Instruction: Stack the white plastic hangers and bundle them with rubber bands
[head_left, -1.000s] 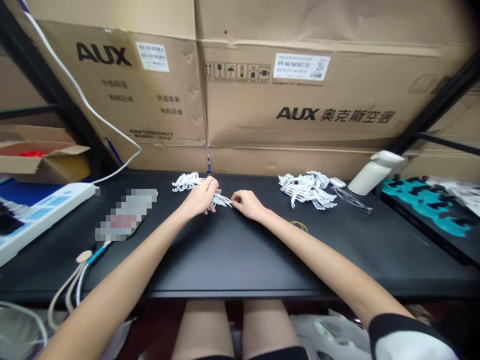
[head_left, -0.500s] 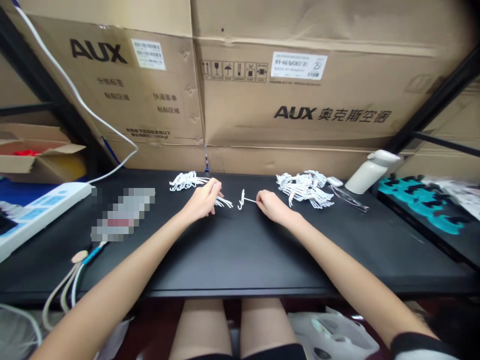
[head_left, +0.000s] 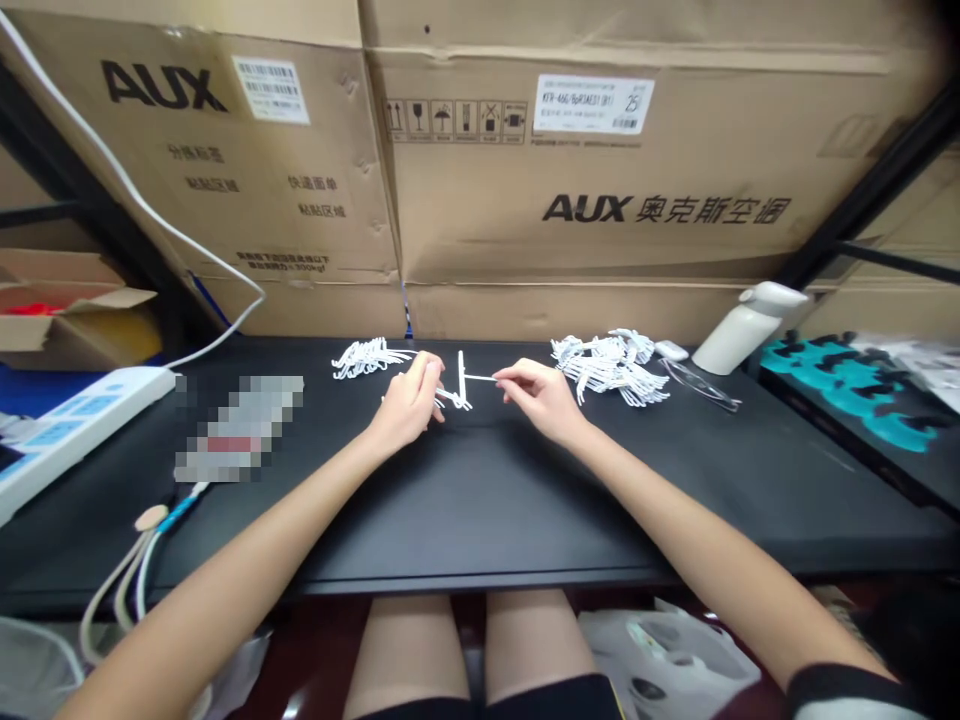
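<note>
The right hand (head_left: 541, 395) pinches one white piece (head_left: 462, 376) by its stem. The left hand (head_left: 409, 402) curls around similar strands (head_left: 447, 397).

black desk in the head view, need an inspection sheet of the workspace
Surface: flat black desk.
Job's things: thin white T-shaped piece; left pile and right pile of thin white pieces.
Clutter: cream cylindrical bottle, thin-framed glasses, pixelated grey slab.
Hands: right hand pinches the T-shaped piece's stem; left hand curls around thin white strands.
Cables: white cable, leading down toward white power strip.
Surroundings: brown cardboard panels printed AUX.
</note>
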